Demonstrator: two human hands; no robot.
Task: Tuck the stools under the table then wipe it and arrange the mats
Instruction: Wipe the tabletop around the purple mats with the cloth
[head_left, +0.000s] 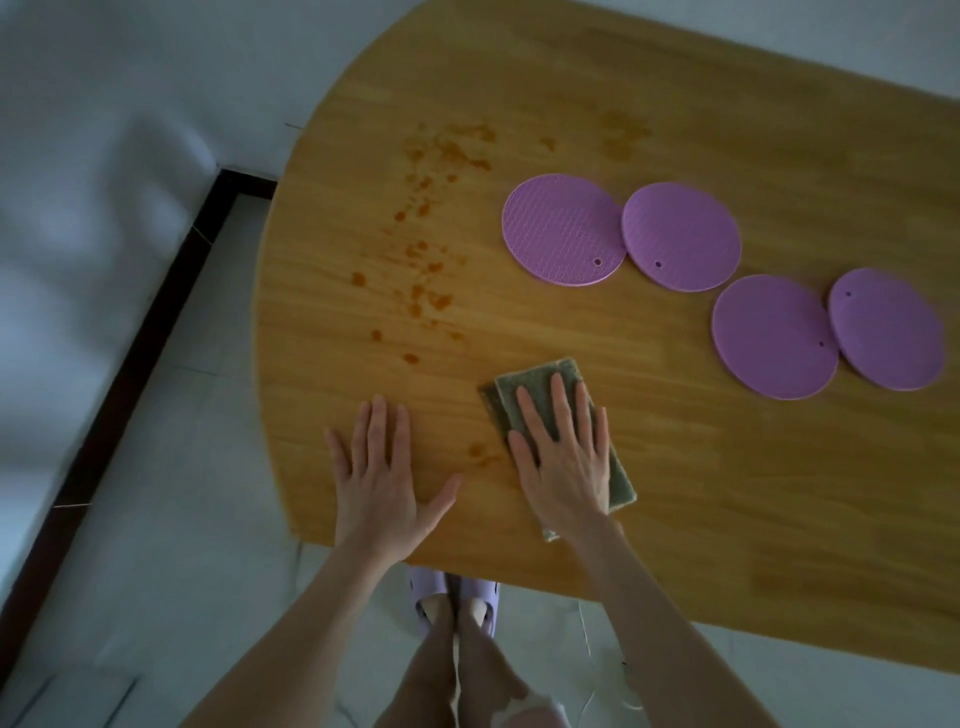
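Note:
A wooden table (675, 467) with a rounded end carries orange-brown stains (426, 244) in a trail along its left part. My right hand (563, 457) lies flat with straight fingers on a grey-green cloth (524, 384) near the front edge. My left hand (384, 478) rests flat on the bare wood to the left of it, fingers spread. Several round purple mats lie to the right: one textured mat (561, 228), a second (680, 236) overlapping it, a third (774, 338) and a fourth (885, 327) overlapping further right. No stools are in view.
A small stain (480, 452) sits between my hands. Below the table edge are my feet in lilac slippers (452, 603) on a pale tiled floor (171, 519). A dark skirting strip (119, 384) and a white wall run along the left.

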